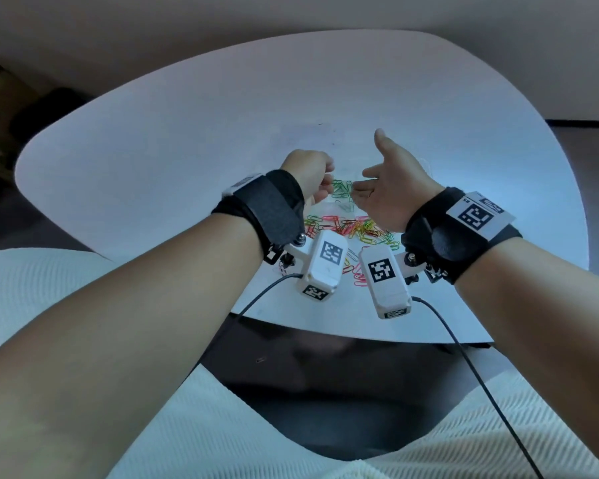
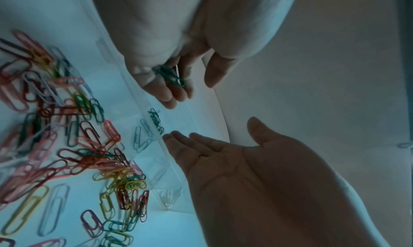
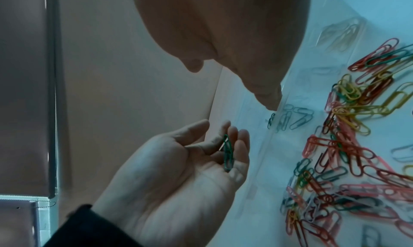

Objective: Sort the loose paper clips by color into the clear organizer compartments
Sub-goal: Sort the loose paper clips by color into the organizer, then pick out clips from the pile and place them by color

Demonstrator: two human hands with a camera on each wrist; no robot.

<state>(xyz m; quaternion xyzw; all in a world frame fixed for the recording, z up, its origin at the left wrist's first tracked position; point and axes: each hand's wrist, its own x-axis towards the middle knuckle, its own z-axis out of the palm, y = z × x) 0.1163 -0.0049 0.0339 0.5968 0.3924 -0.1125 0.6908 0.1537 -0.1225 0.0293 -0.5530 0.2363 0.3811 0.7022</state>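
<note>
Left hand grip cradles green clips loosely; right hand spread, holding nothing

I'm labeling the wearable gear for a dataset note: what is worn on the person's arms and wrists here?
Bare forearms, no sleeves. Each wrist carries a black fabric strap: left wrist strap, right wrist strap. Each strap bears a white tag with a black square code, and a white boxy camera unit hangs below it, also code-marked: left unit, right unit. A thin black cable trails from each unit.
</note>
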